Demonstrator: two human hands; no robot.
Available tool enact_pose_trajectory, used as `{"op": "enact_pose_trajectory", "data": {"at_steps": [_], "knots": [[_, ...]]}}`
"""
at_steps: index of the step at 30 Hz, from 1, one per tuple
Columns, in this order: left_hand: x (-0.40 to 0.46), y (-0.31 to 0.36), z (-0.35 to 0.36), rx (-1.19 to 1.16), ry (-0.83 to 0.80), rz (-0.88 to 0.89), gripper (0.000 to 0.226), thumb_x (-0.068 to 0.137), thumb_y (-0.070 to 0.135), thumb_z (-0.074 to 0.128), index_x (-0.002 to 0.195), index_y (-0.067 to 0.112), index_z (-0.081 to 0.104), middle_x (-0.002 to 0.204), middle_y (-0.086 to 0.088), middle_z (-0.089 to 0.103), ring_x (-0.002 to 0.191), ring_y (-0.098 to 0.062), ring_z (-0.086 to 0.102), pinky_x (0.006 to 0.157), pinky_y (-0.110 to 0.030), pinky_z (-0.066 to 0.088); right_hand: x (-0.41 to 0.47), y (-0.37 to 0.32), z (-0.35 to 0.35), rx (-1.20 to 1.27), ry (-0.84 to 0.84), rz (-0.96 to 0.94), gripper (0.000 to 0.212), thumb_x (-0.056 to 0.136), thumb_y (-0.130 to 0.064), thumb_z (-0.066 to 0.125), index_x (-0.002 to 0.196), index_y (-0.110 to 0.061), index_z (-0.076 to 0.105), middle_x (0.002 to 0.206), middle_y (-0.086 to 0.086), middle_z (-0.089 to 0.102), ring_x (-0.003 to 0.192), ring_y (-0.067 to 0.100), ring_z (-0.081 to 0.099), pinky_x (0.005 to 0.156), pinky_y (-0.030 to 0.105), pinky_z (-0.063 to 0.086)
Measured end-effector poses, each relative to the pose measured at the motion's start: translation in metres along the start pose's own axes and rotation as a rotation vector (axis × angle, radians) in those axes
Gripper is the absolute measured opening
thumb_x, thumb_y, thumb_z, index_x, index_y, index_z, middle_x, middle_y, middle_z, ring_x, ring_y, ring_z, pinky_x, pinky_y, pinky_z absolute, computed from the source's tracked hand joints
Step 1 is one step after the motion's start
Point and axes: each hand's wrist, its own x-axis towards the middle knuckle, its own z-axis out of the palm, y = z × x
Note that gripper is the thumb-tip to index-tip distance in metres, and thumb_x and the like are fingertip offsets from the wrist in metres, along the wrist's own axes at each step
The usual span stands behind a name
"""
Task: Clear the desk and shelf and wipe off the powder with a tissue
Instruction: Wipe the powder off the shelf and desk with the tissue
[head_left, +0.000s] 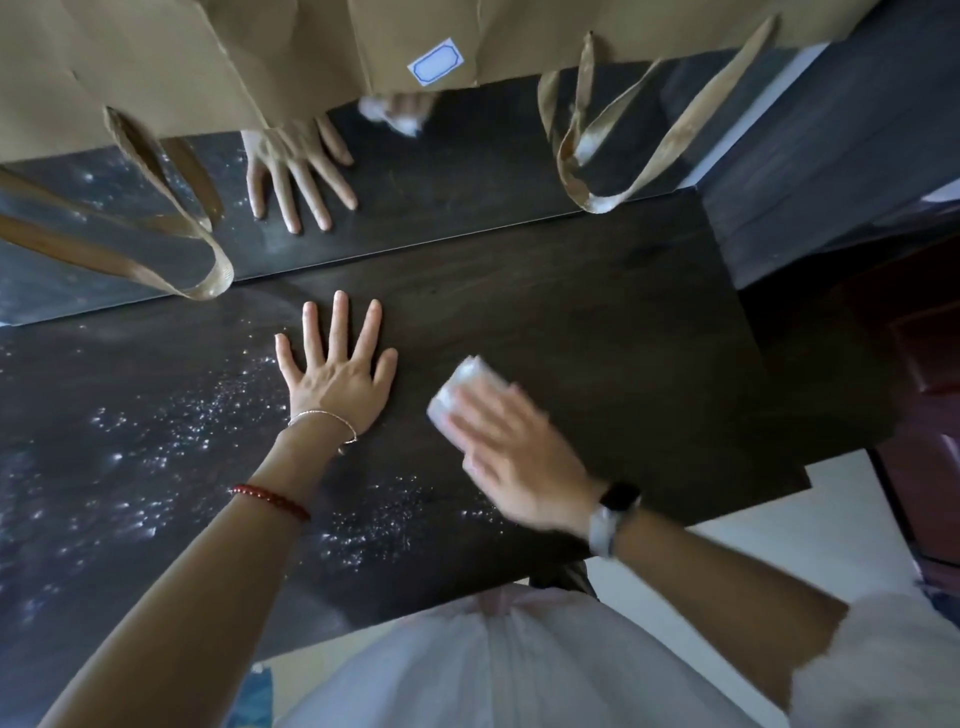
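Head view: a dark desk (571, 322) fills the middle, with a glossy panel (467, 171) rising behind it that mirrors the hands. Brown paper bags (208, 57) hang from the 12 o'clock edge, their handles (613, 171) drooping in front of the panel at 10 and 1 o'clock and hiding part of it. White powder (171, 431) speckles the desk from 8 to 6 o'clock.

The left hand (337, 379), near the centre, lies flat on the desk with fingers spread and straight, holding nothing. The right hand (514, 457), at 4 o'clock and blurred, presses a white tissue (462, 384) on the desk under nearly straight fingers; the tissue pokes out past the fingertips toward 11 o'clock, just beside the left hand.
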Motion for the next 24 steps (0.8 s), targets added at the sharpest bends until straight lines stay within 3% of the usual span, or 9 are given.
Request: {"op": "enact_pose_trajectory", "data": {"at_steps": [3,6,8,10,13,16,19,21,24], "knots": [[0.0,0.0,0.0,0.012,-0.006,-0.003,0.054,0.093,0.05,0.02,0.142,0.042,-0.003,0.155,0.006,-0.01,0.141,-0.023,-0.016,0.112,-0.053,-0.009,-0.043,0.002,-0.004,0.016,-0.065,-0.062,0.05,0.096,-0.033,0.024,0.144,-0.024,0.022,0.152,0.0,0.025,0.141,0.018,0.013,0.113,0.04,0.012],[-0.001,0.0,0.001,0.018,0.008,0.0,0.054,0.093,0.05,0.019,0.142,0.041,-0.003,0.155,0.006,-0.01,0.141,-0.023,-0.016,0.112,-0.053,-0.01,-0.073,0.057,-0.015,-0.048,0.072,0.387,0.052,0.098,-0.038,0.008,0.143,-0.016,0.024,0.147,0.012,0.033,0.137,0.028,0.025,0.107,0.052,0.03],[-0.002,0.0,0.001,0.022,0.009,0.009,0.055,0.093,0.05,0.018,0.143,0.04,-0.003,0.155,0.005,-0.01,0.141,-0.024,-0.016,0.112,-0.053,-0.01,-0.088,0.08,-0.017,-0.033,0.128,0.72,0.054,0.097,-0.035,0.012,0.141,-0.006,0.027,0.145,0.023,0.032,0.133,0.04,0.028,0.102,0.061,0.033],[-0.008,-0.002,0.001,0.017,0.008,0.021,0.055,0.094,0.05,0.019,0.143,0.038,-0.002,0.155,0.004,-0.01,0.141,-0.024,-0.016,0.112,-0.053,-0.008,-0.082,0.062,-0.01,-0.048,0.213,0.887,0.055,0.094,-0.03,0.018,0.141,-0.002,0.026,0.145,0.026,0.03,0.133,0.044,0.026,0.103,0.062,0.03],[-0.024,-0.005,0.005,0.025,0.013,0.055,0.057,0.094,0.048,0.023,0.144,0.035,0.0,0.156,0.003,-0.009,0.141,-0.025,-0.014,0.113,-0.053,-0.006,-0.055,-0.019,0.015,-0.03,0.276,0.681,0.053,0.091,-0.025,0.031,0.141,-0.007,0.027,0.147,0.018,0.032,0.137,0.038,0.022,0.111,0.049,0.017],[-0.04,-0.013,0.008,0.054,0.009,0.091,0.056,0.094,0.047,0.024,0.144,0.034,0.003,0.156,0.003,-0.005,0.142,-0.024,-0.01,0.113,-0.053,-0.002,-0.042,-0.106,0.035,0.119,0.157,0.348,0.052,0.091,-0.033,0.036,0.141,-0.02,0.031,0.15,0.002,0.029,0.14,0.023,0.017,0.114,0.037,0.008],[-0.059,-0.02,0.009,0.039,0.018,0.09,0.053,0.095,0.045,0.026,0.144,0.033,0.009,0.156,0.001,0.0,0.142,-0.024,-0.008,0.113,-0.052,0.001,-0.054,-0.101,0.035,0.092,0.075,0.193,0.049,0.094,-0.035,0.028,0.141,-0.022,0.031,0.15,-0.001,0.03,0.14,0.017,0.018,0.114,0.036,0.011],[-0.077,-0.022,0.012,0.027,0.037,0.083,0.051,0.095,0.044,0.025,0.144,0.032,0.015,0.156,0.0,0.001,0.142,-0.026,-0.008,0.113,-0.053,0.001,-0.07,-0.066,0.03,0.043,0.12,0.306,0.049,0.096,-0.035,0.021,0.141,-0.02,0.032,0.149,0.001,0.031,0.14,0.019,0.02,0.113,0.039,0.017],[-0.115,-0.025,0.019,0.005,0.083,0.056,0.051,0.096,0.042,0.025,0.144,0.03,0.016,0.156,-0.002,-0.001,0.142,-0.027,-0.009,0.112,-0.054,-0.001,-0.1,-0.01,0.02,-0.019,0.241,0.672,0.054,0.097,-0.035,0.012,0.139,-0.011,0.036,0.146,0.013,0.036,0.135,0.032,0.031,0.106,0.049,0.028]]}}
